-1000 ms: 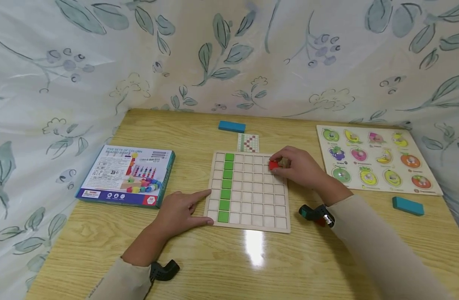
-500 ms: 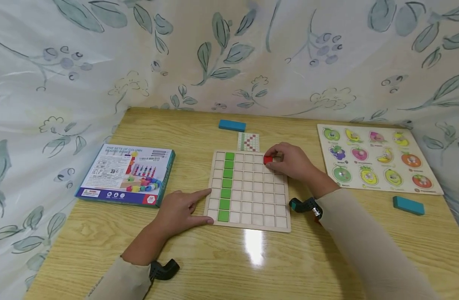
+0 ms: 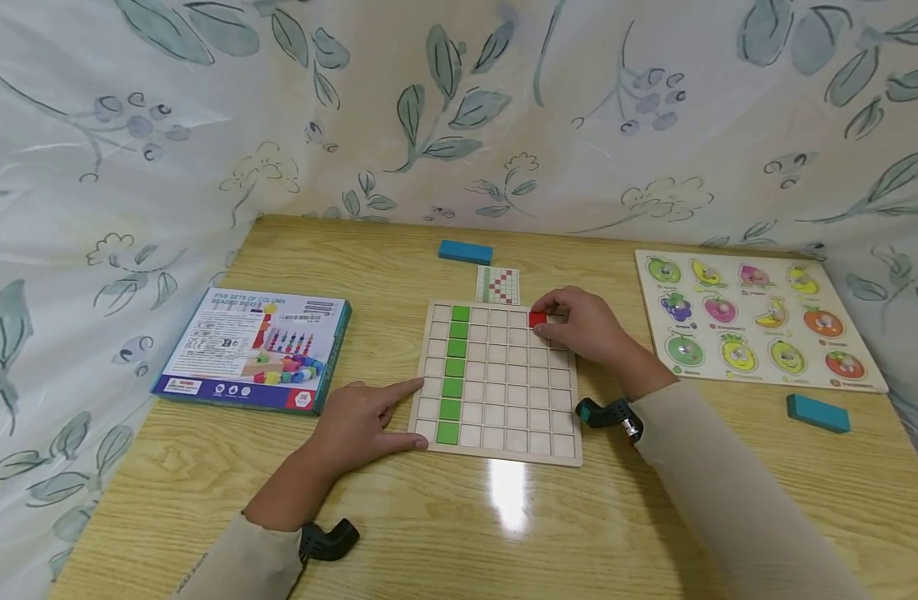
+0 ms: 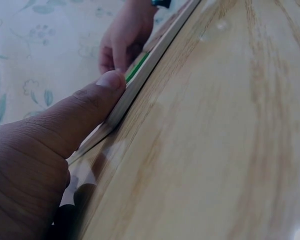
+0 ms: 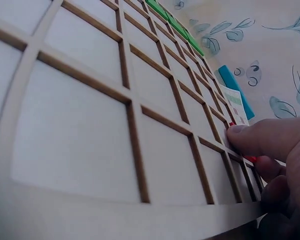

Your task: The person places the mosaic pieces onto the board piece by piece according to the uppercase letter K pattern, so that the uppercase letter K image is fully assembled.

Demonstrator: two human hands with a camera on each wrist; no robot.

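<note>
A wooden grid board [image 3: 504, 460] lies mid-table, with green tiles [image 3: 452, 388] filling its second column from the left. At the far row, near the right corner, my right hand [image 3: 582, 323] pinches a red square tile [image 3: 537, 320] between thumb and fingers, at a cell in the sixth column. In the right wrist view the thumb hides most of that red tile [image 5: 232, 124]. My left hand [image 3: 353, 427] has its index finger and thumb stretched against the board's left edge. The left wrist view shows the left thumb [image 4: 92, 102] touching the board's corner.
Behind the board lies a small pattern card [image 3: 498, 285] and a blue block [image 3: 465, 252]. To the left is a toy box [image 3: 252, 350]. On the right are a fruit puzzle board [image 3: 754, 321] and a teal block [image 3: 818, 412]. Something red shows partly under the right wrist.
My right hand has carried the red tile left and slightly away from me, onto the far row of the board; over the last half second it hardly moves. The left hand stays put.
</note>
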